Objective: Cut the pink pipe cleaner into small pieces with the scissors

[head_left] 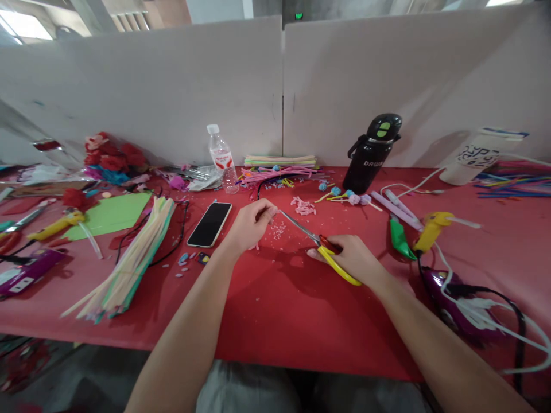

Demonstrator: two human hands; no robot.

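Observation:
My right hand (350, 258) is wrapped round the handles of scissors (336, 265) with yellow and red grips. Their metal blades point up and left, and the tips reach the fingertips of my left hand (253, 222). Those fingers are pinched on a small pink piece (275, 212), mostly hidden by the fingers. Tiny pink clippings (278, 231) are scattered on the red table (301, 327) just under the blade tips. Behind them lies a small heap of pink pieces (303, 206).
A phone (210, 225) and a bundle of pale pipe cleaners (138, 258) lie left. A plastic bottle (222, 160) and a black flask (371, 155) stand behind. Yellow glue guns (431, 230) (55, 226) and cables are at both sides. White partitions (172, 92) border the back.

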